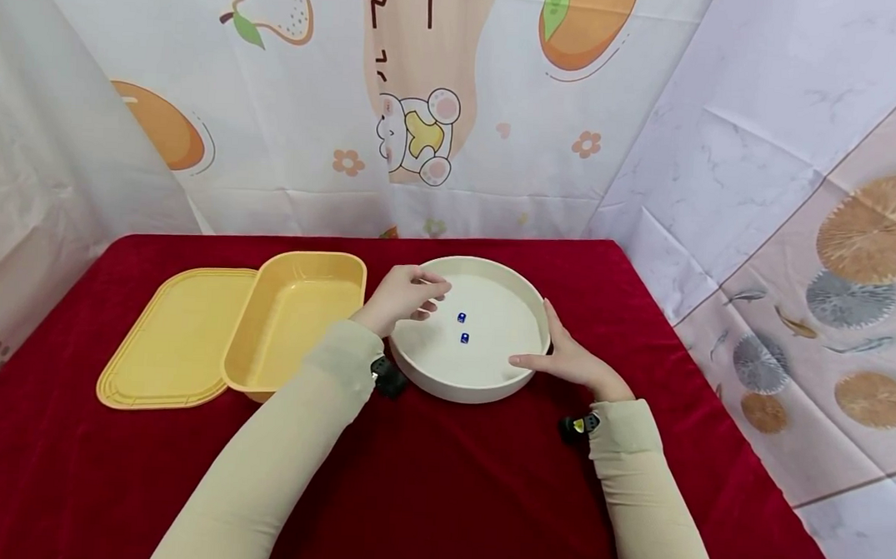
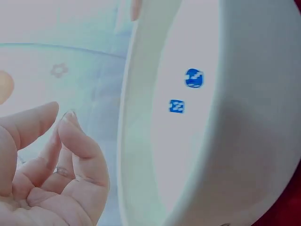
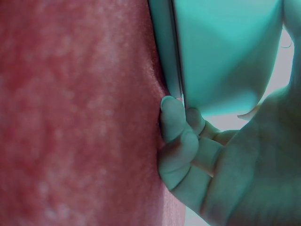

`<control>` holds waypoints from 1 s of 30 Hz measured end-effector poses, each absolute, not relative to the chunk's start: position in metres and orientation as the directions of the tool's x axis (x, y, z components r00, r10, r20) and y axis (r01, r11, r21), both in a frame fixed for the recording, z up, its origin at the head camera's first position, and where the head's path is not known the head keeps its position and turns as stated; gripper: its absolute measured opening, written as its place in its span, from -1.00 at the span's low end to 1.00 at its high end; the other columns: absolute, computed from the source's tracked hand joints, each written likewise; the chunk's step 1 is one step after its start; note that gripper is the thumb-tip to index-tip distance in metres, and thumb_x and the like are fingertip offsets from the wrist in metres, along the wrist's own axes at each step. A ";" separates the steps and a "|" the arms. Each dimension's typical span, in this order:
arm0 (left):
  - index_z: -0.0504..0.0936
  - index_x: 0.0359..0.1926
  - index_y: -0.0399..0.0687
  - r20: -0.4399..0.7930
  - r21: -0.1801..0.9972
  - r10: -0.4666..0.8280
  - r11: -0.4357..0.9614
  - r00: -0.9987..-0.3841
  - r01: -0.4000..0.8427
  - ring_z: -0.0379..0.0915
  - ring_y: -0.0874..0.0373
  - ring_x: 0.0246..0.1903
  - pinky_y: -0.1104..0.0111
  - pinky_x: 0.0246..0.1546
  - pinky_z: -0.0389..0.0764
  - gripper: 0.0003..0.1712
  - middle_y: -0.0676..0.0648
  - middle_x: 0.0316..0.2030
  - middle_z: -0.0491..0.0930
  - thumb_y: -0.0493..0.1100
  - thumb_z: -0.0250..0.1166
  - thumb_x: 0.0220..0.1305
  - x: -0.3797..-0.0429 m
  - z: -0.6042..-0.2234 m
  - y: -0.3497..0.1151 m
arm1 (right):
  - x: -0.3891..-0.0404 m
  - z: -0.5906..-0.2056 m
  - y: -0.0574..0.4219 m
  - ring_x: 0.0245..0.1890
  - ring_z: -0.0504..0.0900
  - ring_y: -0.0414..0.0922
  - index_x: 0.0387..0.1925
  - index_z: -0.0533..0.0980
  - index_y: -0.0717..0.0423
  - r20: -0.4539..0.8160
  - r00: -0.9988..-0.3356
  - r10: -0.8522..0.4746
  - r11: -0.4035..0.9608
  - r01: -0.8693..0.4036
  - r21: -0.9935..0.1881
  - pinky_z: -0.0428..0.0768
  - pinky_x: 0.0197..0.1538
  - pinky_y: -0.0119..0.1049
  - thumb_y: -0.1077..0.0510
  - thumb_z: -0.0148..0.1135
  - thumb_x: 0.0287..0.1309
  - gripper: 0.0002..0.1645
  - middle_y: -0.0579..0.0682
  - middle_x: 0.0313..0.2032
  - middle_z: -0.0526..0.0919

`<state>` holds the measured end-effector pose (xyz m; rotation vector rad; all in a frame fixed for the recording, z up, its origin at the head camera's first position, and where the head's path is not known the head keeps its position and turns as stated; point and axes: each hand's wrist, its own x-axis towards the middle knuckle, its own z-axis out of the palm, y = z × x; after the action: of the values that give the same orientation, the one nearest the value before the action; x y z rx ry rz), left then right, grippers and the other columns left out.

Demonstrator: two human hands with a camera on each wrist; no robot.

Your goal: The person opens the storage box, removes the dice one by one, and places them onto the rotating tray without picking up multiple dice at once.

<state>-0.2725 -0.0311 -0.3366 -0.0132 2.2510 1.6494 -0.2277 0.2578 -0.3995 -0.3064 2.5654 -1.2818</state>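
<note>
Step in hand looks like steadying the smooth cream round tray (image 1: 495, 302): right hand (image 1: 575, 360) grips its right rim, left hand (image 1: 405, 296) hovers at the left, fingers loosely curved, nothing visible between. Two blue cubic dice (image 1: 461, 318) lie mid-floor inside; picking one up would call for a light fingertip pinch. Velvety red surface (image 1: 477, 481); yellow rounded box (image 1: 284, 331) left.

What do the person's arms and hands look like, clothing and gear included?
The left sleeve and right sleeve are long, plain and pale beige. A small black device sits at the left wrist, another black device, marked yellow, at the right. The left hand and right hand are ungloved.
</note>
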 end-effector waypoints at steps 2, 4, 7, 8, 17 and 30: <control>0.62 0.07 -0.10 -0.279 0.927 0.199 0.312 -0.939 -0.209 0.55 -0.19 0.03 0.40 -0.23 0.65 -0.65 -0.24 0.05 0.62 -0.02 0.28 0.37 -0.273 -0.332 -0.035 | -0.228 -0.399 0.258 0.57 -0.31 0.10 0.54 -0.45 0.15 -0.130 -0.945 -0.300 0.587 -0.076 -0.806 -0.15 0.52 0.21 -0.11 0.44 0.05 0.46 0.11 0.57 -0.40; 0.61 0.09 -0.10 -0.278 0.928 0.200 0.307 -0.940 -0.209 0.52 -0.19 0.03 0.39 -0.21 0.64 -0.64 -0.24 0.06 0.61 -0.02 0.26 0.38 -0.273 -0.328 -0.040 | -0.227 -0.399 0.257 0.57 -0.31 0.10 0.54 -0.45 0.15 -0.128 -0.945 -0.301 0.583 -0.077 -0.809 -0.15 0.52 0.21 -0.10 0.44 0.05 0.46 0.11 0.57 -0.40; 0.60 0.11 -0.11 -0.276 0.930 0.196 0.301 -0.941 -0.210 0.50 -0.12 -0.05 0.44 -0.25 0.61 -0.62 -0.20 0.00 0.59 -0.01 0.25 0.39 -0.273 -0.323 -0.048 | -0.227 -0.400 0.258 0.57 -0.32 0.10 0.54 -0.45 0.15 -0.125 -0.945 -0.301 0.582 -0.078 -0.810 -0.15 0.52 0.21 -0.10 0.44 0.06 0.46 0.11 0.57 -0.40; 0.60 0.11 -0.11 -0.278 0.930 0.192 0.297 -0.941 -0.214 0.50 -0.07 -0.09 0.46 -0.28 0.59 -0.61 -0.18 -0.03 0.59 0.00 0.26 0.39 -0.274 -0.321 -0.050 | -0.227 -0.400 0.258 0.57 -0.32 0.10 0.54 -0.45 0.14 -0.128 -0.945 -0.300 0.583 -0.075 -0.809 -0.15 0.52 0.21 -0.10 0.44 0.06 0.46 0.10 0.57 -0.40; 0.51 0.18 -0.19 -0.314 0.937 0.201 0.220 -0.928 -0.270 0.42 0.21 -0.43 0.51 -0.38 0.54 -0.52 -0.04 -0.25 0.53 0.01 0.27 0.38 -0.279 -0.315 -0.074 | -0.226 -0.401 0.260 0.57 -0.33 0.13 0.54 -0.47 0.13 -0.146 -0.948 -0.282 0.604 -0.057 -0.795 -0.15 0.51 0.25 -0.12 0.43 0.06 0.47 0.11 0.57 -0.41; 0.40 0.29 -0.21 -0.328 0.931 0.203 0.234 -0.923 -0.280 0.42 0.29 -0.41 0.56 -0.32 0.54 -0.42 -0.02 -0.16 0.48 0.04 0.20 0.42 -0.283 -0.318 -0.119 | -0.226 -0.400 0.259 0.57 -0.32 0.10 0.54 -0.46 0.12 -0.144 -0.946 -0.289 0.594 -0.059 -0.802 -0.14 0.52 0.22 -0.12 0.44 0.05 0.47 0.09 0.57 -0.41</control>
<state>-0.2831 -0.1189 -0.3180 -0.0703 2.1325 1.7329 -0.2263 0.2589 -0.3995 -0.2869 2.5648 -1.2767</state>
